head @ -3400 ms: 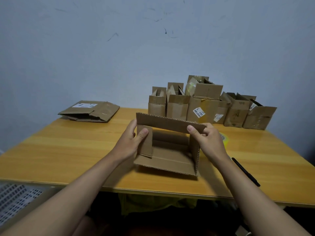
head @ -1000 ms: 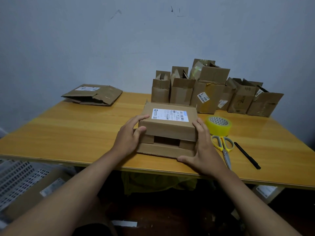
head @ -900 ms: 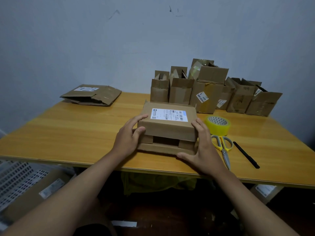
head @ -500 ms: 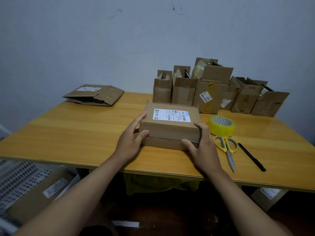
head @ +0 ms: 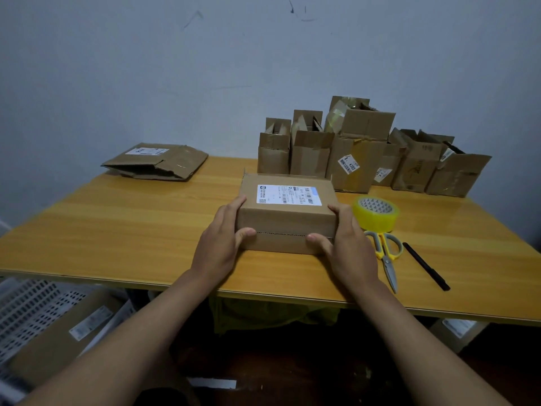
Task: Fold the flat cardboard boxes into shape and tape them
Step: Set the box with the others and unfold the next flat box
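At the far left of the wooden table (head: 117,230) lies a flattened brown cardboard box (head: 158,162). Near the middle, the left hand (head: 219,244) and right hand (head: 348,247) clasp the ends of a closed brown cardboard box with a white label (head: 287,218), thumbs pressing its near flap seam. Right of it sit a yellow tape roll (head: 375,213), yellow-handled scissors (head: 385,253) and a black pen (head: 424,265); folded open boxes (head: 366,153) stand far behind.

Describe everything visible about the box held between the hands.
The box is plain brown corrugated cardboard, low and rectangular, folded shut, with a white printed shipping label on top. A flap seam runs along its near side, untaped. It sits flat on the wooden table. The left hand and right hand clasp its sides, thumbs on the seam.
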